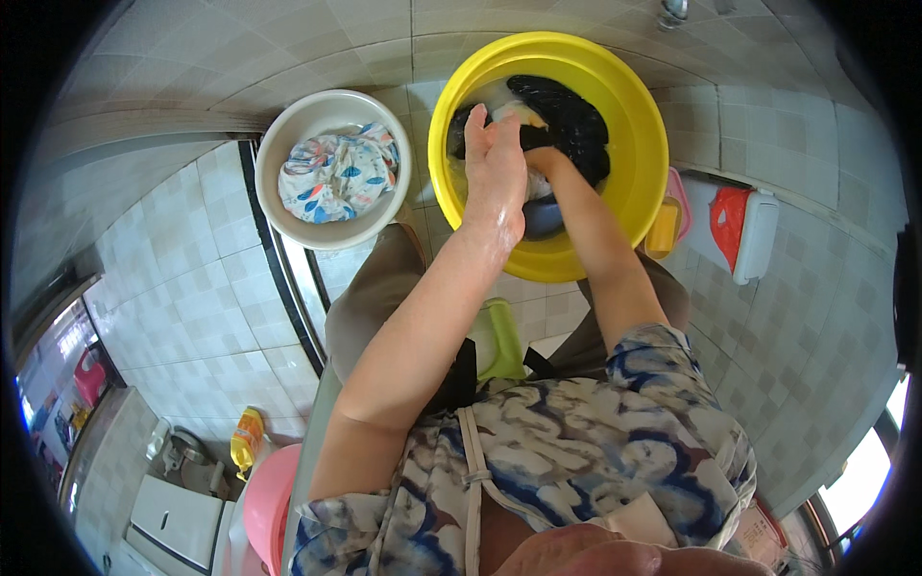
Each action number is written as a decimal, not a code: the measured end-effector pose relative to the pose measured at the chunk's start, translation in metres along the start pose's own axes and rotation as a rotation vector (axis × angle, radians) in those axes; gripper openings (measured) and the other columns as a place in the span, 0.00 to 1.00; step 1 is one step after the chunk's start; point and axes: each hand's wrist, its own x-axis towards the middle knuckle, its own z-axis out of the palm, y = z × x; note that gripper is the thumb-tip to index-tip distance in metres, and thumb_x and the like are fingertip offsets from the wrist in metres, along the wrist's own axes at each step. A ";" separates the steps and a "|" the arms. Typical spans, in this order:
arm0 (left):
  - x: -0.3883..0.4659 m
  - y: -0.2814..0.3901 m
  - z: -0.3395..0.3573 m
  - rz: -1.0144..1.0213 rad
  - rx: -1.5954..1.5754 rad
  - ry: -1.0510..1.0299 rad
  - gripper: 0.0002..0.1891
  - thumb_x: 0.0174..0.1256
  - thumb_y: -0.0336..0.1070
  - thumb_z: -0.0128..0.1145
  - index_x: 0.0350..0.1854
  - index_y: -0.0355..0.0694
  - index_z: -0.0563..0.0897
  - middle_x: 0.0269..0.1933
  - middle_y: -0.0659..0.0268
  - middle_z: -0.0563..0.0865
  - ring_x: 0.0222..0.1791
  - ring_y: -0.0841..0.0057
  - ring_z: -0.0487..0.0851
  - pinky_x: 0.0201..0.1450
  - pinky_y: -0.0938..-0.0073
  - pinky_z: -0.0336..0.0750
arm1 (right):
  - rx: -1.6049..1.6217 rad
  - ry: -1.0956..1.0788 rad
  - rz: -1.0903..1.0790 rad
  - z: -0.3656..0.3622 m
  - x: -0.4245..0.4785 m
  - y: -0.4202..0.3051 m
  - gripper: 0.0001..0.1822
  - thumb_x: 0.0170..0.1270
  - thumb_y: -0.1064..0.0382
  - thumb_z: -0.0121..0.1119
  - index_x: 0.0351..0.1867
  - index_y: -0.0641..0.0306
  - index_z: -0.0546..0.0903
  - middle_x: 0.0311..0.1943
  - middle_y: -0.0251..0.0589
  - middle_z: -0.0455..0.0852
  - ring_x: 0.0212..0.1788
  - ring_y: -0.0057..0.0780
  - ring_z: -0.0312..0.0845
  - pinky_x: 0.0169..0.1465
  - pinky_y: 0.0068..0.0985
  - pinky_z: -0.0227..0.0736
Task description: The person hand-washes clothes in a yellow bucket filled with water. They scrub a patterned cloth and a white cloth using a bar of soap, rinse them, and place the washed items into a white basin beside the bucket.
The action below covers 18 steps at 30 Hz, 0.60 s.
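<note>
A large yellow plastic tub (634, 165) holds cloudy water and wet dark clothes (576, 119), with some pale cloth among them. Over the tub's left part is my left hand (495, 165), wet, its fingers pointing to the far side; whether it touches cloth I cannot tell. My right hand (545, 160) reaches down among the clothes, its fingers hidden behind the left hand and the laundry. To the left, a white basin (266, 173) contains a bunched white cloth (338, 176) with blue and coral leaf shapes.
Beneath my arms is a green plastic item (504, 338). Right of the tub sit a yellow container (663, 227) and a pink one (681, 194), near a red bag (729, 223). A door track runs left of my knee. A yellow bottle (247, 435) and pink basin (270, 504) are at lower left.
</note>
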 end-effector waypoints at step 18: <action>0.043 -0.071 0.010 -0.195 -0.547 -0.518 0.20 0.70 0.52 0.44 0.49 0.40 0.75 0.42 0.59 0.80 0.39 0.67 0.81 0.40 0.67 0.76 | 0.094 0.717 0.154 -0.092 -0.120 -0.092 0.20 0.58 0.50 0.62 0.34 0.68 0.81 0.22 0.46 0.81 0.25 0.26 0.77 0.33 0.28 0.72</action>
